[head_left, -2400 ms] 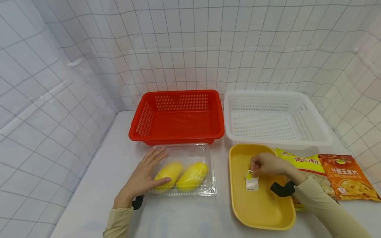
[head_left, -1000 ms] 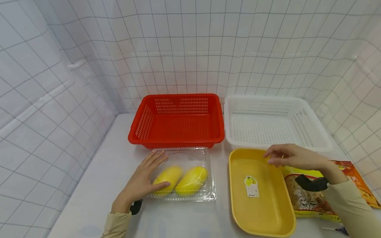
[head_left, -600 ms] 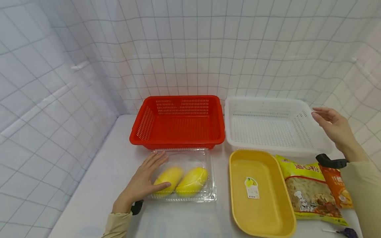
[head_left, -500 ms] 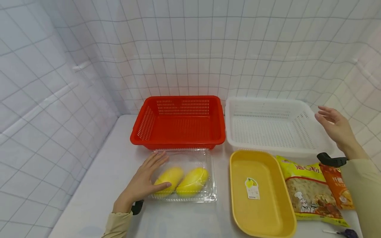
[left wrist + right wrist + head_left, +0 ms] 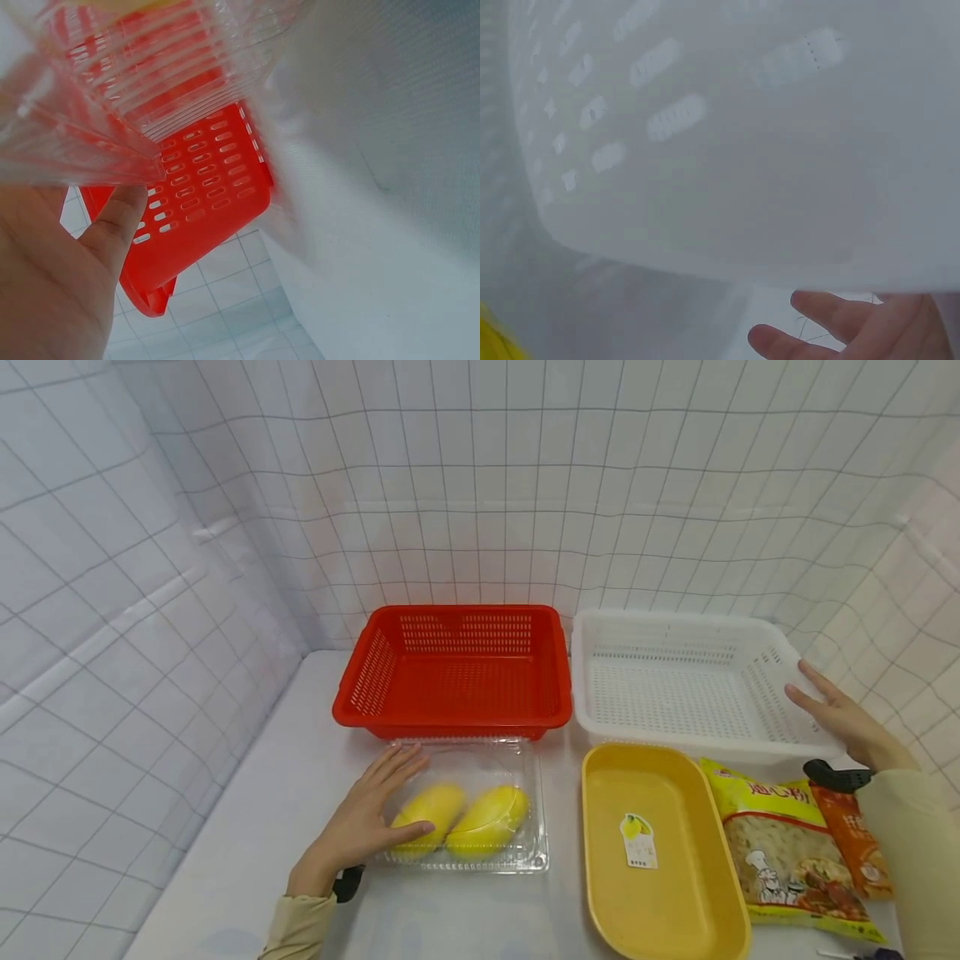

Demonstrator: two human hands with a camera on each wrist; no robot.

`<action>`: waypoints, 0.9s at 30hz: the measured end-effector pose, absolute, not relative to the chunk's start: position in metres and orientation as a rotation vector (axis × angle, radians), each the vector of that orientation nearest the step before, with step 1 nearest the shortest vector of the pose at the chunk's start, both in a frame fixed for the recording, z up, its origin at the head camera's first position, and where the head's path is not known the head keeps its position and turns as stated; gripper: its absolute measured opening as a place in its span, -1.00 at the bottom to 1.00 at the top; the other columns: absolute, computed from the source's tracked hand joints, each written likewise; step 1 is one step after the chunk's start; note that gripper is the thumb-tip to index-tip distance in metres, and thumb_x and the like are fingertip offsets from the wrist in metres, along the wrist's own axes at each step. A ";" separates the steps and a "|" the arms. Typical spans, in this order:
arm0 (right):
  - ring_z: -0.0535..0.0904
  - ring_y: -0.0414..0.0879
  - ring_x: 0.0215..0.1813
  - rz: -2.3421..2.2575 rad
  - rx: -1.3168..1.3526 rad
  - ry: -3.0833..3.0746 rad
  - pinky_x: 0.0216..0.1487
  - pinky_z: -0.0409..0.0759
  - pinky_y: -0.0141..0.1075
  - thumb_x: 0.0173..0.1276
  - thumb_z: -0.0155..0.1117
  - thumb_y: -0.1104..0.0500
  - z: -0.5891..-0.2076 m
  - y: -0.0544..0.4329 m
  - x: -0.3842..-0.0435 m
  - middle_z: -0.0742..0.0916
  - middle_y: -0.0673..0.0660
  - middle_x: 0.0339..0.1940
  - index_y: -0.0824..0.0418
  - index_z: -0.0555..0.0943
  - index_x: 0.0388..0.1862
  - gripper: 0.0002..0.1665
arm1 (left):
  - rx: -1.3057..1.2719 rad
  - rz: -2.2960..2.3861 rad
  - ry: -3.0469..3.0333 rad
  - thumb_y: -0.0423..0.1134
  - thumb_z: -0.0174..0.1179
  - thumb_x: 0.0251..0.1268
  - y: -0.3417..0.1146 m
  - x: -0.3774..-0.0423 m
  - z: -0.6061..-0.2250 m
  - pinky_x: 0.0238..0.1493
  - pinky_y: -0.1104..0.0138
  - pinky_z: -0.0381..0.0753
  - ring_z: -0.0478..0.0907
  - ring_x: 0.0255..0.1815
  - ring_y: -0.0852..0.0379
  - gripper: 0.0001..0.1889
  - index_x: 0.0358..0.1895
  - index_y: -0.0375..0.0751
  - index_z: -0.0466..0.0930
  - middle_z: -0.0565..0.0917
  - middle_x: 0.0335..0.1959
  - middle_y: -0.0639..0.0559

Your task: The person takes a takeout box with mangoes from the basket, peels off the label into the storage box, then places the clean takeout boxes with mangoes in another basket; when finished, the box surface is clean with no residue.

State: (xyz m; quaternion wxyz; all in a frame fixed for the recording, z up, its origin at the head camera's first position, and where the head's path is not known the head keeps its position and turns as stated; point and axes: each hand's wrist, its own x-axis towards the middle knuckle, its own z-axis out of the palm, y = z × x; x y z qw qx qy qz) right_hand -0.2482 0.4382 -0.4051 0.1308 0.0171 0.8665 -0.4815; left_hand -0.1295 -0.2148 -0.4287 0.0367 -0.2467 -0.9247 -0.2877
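Note:
My left hand (image 5: 367, 822) rests, fingers spread, on the left side of a clear plastic clamshell box (image 5: 525, 768) holding two yellow mangoes (image 5: 491, 818). In the left wrist view its fingertip meets the clear box (image 5: 180, 82). My right hand (image 5: 843, 714) is at the right end of the white basket (image 5: 675, 743), fingers extended and nothing in its grip. The right wrist view shows those fingers (image 5: 832, 311) just beneath the basket's edge. A small label with a yellow fruit picture (image 5: 639, 842) lies in the yellow tray (image 5: 682, 910).
A red basket (image 5: 453, 727) stands behind the clear box. Right of the yellow tray lie a yellow pasta bag (image 5: 787, 852) and an orange snack bag (image 5: 851, 827), partly under the right forearm. A small dark purple item (image 5: 885, 954) shows at the bottom edge.
My right hand has left the label in the yellow tray and moved right and back to the white basket's end, where its fingers have straightened. The left hand stays on the box.

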 end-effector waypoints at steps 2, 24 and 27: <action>0.57 -0.20 -0.36 -1.419 0.049 2.516 -0.38 0.63 -0.23 0.52 -0.18 -0.16 -0.409 0.438 -0.248 -0.11 0.59 0.41 -0.32 -0.47 0.45 -0.18 | -0.766 -0.882 -2.833 0.20 0.28 0.07 -0.215 -0.129 -0.429 0.33 -0.17 -0.05 -0.13 0.49 -0.03 -0.12 0.45 -0.04 0.20 0.11 0.48 0.03; 0.61 -0.25 -0.32 -1.655 -0.047 2.425 -0.43 0.65 -0.16 0.55 -0.22 -0.07 -0.417 0.440 -0.246 0.47 -0.40 -0.17 -0.38 -0.30 0.50 -0.28 | -0.365 -1.436 -2.658 -0.17 0.27 0.26 -0.227 -0.120 -0.428 0.23 -0.29 0.06 -0.02 0.44 -0.20 -0.29 0.45 -0.05 0.19 0.10 0.47 -0.11; 0.60 -0.27 -0.32 -1.658 -0.051 2.432 -0.43 0.65 -0.17 0.56 -0.23 -0.06 -0.417 0.442 -0.245 0.45 -0.39 -0.16 -0.37 -0.31 0.50 -0.28 | -0.262 -1.539 -2.701 -0.09 0.24 0.29 -0.230 -0.121 -0.428 0.21 -0.21 0.21 0.08 0.39 -0.26 -0.26 0.48 -0.02 0.10 0.08 0.47 -0.11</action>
